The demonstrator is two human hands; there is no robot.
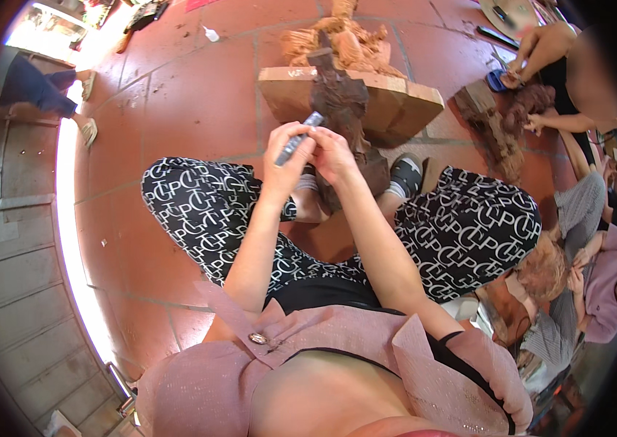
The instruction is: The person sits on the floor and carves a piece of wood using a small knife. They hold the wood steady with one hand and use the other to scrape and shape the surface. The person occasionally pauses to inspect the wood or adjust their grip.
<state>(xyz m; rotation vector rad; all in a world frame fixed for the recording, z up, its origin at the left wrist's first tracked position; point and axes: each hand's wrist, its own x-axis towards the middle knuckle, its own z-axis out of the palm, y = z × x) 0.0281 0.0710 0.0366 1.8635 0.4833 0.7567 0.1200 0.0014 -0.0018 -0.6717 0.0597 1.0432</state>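
Note:
Above the floor between my knees, both hands meet at a short, narrow grey strip [298, 140]; it may be folded sandpaper, but I cannot tell for sure. My left hand [284, 164] is closed around its lower part. Pinched fingers of my right hand [333, 156] press near its upper end. Just beyond the hands, a dark brown wood carving [343, 95] rises between my feet, its lower part partly covered by my right hand and forearm. Behind it, an orange-toned carving [345, 47] sits on a pale wooden block [396, 109].
At right, another person [541, 58] handles a dark carved piece [527, 105] beside a rough wood block [487, 120]. More people sit lower right near a wood lump [541, 269]. A small white bottle [211, 33] lies on the tiled floor [177, 109]. Someone's legs [39, 91] show at upper left.

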